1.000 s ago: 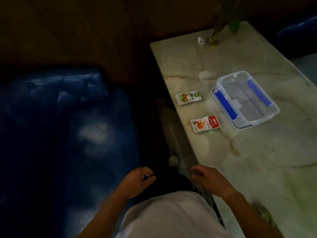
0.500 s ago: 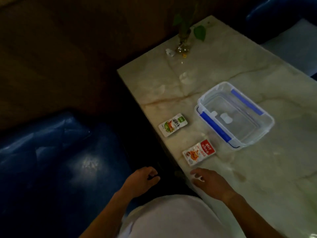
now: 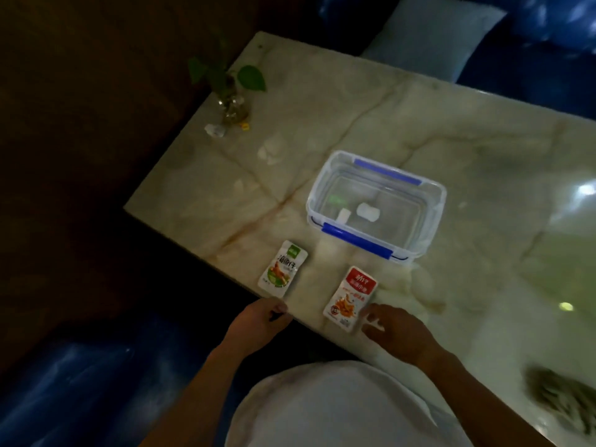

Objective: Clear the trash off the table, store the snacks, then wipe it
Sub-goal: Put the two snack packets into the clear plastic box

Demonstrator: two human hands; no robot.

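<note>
Two snack packets lie near the front edge of the marble table (image 3: 354,117): a green-and-white packet (image 3: 282,268) on the left and a red-and-white packet (image 3: 350,298) on the right. Behind them stands a clear plastic box (image 3: 376,204) with blue clips, without a lid. My left hand (image 3: 258,324) rests at the table edge just below the green packet, fingers curled, holding nothing. My right hand (image 3: 392,330) lies on the table with fingers spread, its tips beside the red packet's lower right corner. A crumpled white scrap (image 3: 215,130) and a tiny yellow bit (image 3: 245,126) lie at the far left.
A small glass vase with a green plant (image 3: 230,91) stands at the table's far left corner. A grey striped cloth (image 3: 567,398) lies at the front right. Blue seats are to the left (image 3: 80,391) and beyond the table, with a pale cushion (image 3: 429,33).
The view has swung so the table lies more square in front of me. Both hands have come up to the table edge, close to the two packets.
</note>
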